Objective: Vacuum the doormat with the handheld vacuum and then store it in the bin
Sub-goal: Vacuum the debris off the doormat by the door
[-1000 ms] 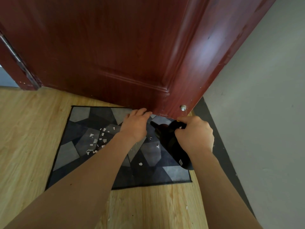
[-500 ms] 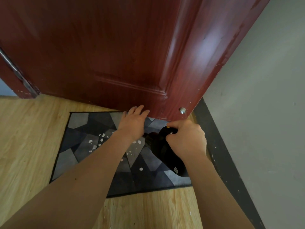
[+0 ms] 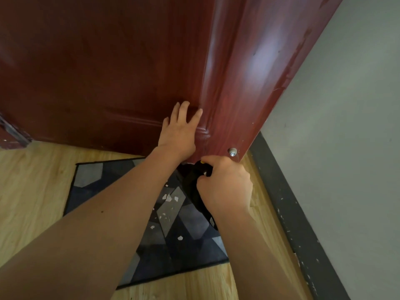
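Left hand (image 3: 179, 133) flat on door (image 3: 108, 72), fingers straight, spread. White scraps (image 3: 171, 198) lie on doormat (image 3: 91, 176) toward right edge. Right hand (image 3: 225, 187) wraps black handheld vacuum (image 3: 194, 191) over doormat's far right corner, by door's bottom edge.

Black handheld vacuum (image 3: 194, 191) over scrap-strewn geometric doormat (image 3: 91, 176).

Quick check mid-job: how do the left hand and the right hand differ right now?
The left hand has straight, spread fingers flat against the door; the right hand is curled round the black handheld vacuum. The left hand holds nothing; the right hand grips the tool. The left hand is higher, on the door panel; the right hand lower, over the doormat. Both are bare, reaching forward.
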Tool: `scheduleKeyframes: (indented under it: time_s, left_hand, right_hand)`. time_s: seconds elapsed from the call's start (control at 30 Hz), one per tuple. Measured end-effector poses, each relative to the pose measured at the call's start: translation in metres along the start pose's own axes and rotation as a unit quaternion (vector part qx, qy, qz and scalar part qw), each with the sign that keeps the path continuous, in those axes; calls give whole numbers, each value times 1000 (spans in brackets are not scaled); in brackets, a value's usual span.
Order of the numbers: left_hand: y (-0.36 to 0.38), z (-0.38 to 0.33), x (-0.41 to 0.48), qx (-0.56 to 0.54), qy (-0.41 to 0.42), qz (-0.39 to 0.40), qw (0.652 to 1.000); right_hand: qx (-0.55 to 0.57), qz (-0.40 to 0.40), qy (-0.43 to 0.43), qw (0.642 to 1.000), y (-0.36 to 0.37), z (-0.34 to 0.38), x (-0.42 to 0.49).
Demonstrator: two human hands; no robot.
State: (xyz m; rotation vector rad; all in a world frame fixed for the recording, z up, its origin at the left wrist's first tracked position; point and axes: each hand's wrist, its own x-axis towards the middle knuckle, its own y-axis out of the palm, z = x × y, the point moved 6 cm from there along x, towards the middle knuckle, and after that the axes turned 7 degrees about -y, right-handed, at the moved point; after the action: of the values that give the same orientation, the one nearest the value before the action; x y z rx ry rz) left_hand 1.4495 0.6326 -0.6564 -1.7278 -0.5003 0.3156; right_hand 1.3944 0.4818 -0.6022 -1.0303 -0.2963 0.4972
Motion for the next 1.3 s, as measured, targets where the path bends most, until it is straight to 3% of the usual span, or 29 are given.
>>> scheduleKeyframes:
  time_s: [0.27,0.47,0.6,0.77,1.0,1.3]
  left_hand:
    - [-6,14,20,32,17,28,999]
    - [-20,20,53,70,-39,126,989]
    - [-26,18,57,70,-40,111,990]
    - [-2,16,23,63,-18,120,991]
    - [35,33,-48,-17,-56,116,992]
    - [62,65,-110,-24,-106,140,984]
  right_hand:
    - [3,-9,8,1000,0,-5,10]
    - [-4,9,17,1000,-2,-14,8]
    - [-4,11,13,1000,-6,-16,9]
    - [-2,-1,17,1000,-12,-18,8]
    - [-14,2,16,1000,-17,-15,1]
    - [-11,15,3,1000,-19,-7,-18]
